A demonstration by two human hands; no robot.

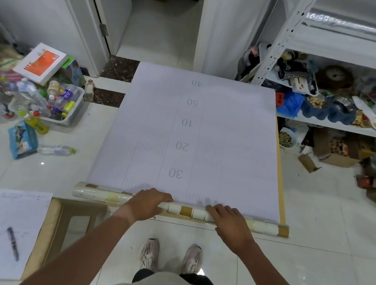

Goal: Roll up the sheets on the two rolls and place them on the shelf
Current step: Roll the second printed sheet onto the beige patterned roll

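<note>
A: Sheet (196, 131) lies unrolled on the floor, pale backing up, printed 40, 50, 10, 20, 30; near edge wound into a tile-patterned roll (180, 209) at the person's feet.

B: Hands?

A: Left hand (148, 203) curled over the roll left of centre, gripping it; right hand (228, 221) likewise right of centre, fingers wrapped on top.

B: Shelf?

A: Shelf (345, 128) right of the sheet, cluttered; bin of bottles (65, 104) to the left.
</note>
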